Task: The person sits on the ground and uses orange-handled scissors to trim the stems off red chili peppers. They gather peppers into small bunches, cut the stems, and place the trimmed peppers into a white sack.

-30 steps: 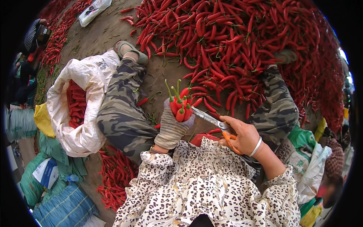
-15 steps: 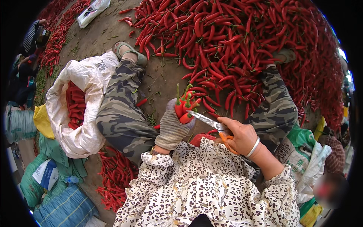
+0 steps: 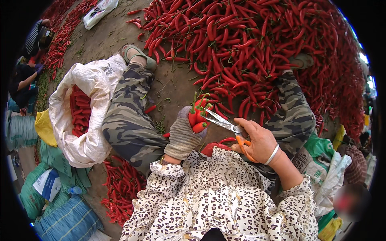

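My left hand point(image 3: 183, 136), in a striped grey knitted glove, is closed round a small bunch of red chili peppers point(image 3: 194, 116) with their green stems pointing up. My bare right hand point(image 3: 257, 140), with a pale bangle at the wrist, grips scissors point(image 3: 243, 145) by their orange handles. The scissor blades are parted, and their tips reach the stems at the right of the bunch. Gloved fingers hide the lower ends of the peppers.
A big heap of red chili peppers point(image 3: 245, 44) spreads ahead and to the right. Left of my leg stands a white woven sack point(image 3: 102, 94) with peppers inside. A smaller pepper pile point(image 3: 122, 188) lies near my left side, by blue-green bundles point(image 3: 68, 219). Other people sit at far left.
The scissor blades have opened wider and drawn slightly right and up, with my right hand shifting along. The pepper bunch in my left hand has turned a little. A person at far left has moved.
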Action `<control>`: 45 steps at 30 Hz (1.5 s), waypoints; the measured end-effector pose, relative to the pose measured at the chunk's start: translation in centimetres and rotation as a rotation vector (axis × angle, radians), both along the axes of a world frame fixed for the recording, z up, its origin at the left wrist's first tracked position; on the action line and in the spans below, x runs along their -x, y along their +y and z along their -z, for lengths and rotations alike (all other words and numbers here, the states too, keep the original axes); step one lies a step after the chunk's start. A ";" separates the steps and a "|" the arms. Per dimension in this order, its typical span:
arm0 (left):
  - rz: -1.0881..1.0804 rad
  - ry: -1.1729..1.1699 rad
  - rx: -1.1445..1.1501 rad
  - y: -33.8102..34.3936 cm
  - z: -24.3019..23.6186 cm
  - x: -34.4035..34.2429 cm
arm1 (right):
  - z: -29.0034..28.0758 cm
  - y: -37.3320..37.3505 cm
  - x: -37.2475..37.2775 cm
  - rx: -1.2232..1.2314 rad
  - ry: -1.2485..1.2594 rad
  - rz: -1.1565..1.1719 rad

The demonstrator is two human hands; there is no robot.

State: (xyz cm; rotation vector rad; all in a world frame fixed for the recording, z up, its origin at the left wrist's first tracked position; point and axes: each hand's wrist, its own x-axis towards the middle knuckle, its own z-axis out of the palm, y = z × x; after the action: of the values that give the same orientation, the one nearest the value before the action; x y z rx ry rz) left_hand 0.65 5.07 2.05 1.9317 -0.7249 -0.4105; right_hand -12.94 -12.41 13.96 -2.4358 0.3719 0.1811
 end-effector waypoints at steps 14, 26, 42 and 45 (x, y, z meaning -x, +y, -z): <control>0.010 -0.053 -0.048 -0.2 0.0 0.2 | 1.9 -1.2 0.8 0.017 -0.007 -0.013; 0.057 0.016 -0.101 -0.4 -2.2 0.1 | 1.4 -1.7 0.5 -0.184 0.171 0.036; 0.112 -0.006 -0.117 -0.3 -2.3 0.2 | 1.1 -1.1 -0.7 -0.189 0.187 0.024; 0.115 0.029 -0.045 -0.4 -2.5 0.3 | 1.2 -1.3 -0.2 -0.139 0.153 -0.027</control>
State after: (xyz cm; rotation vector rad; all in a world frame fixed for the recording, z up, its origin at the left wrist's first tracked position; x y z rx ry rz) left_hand 0.36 4.70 4.58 1.9274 -0.8158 -0.5286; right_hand -12.75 -13.72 12.72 -2.2973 0.3813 0.3930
